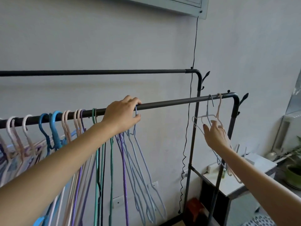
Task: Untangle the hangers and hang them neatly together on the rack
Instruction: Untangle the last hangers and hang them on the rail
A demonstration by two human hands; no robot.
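A black rack has a near bar [171, 103] and a higher far bar [97, 72]. Several pastel hangers [65, 128] in pink, blue, purple and green hang bunched along the near bar's left half. My left hand [121, 116] rests over the bar with its fingers closed round the hook of a light blue hanger [138, 144]. Near the bar's right end hang a light blue hanger [210, 105] and a pink hanger [219, 108], crossing each other. My right hand [215, 134] reaches up to their shoulders, fingers spread and touching the wires.
A black cable [193, 54] runs down the wall behind the rack from a grey box at the top. A white cabinet [244, 176] stands at the right behind the rack's post, with a potted plant [293, 173] beside it.
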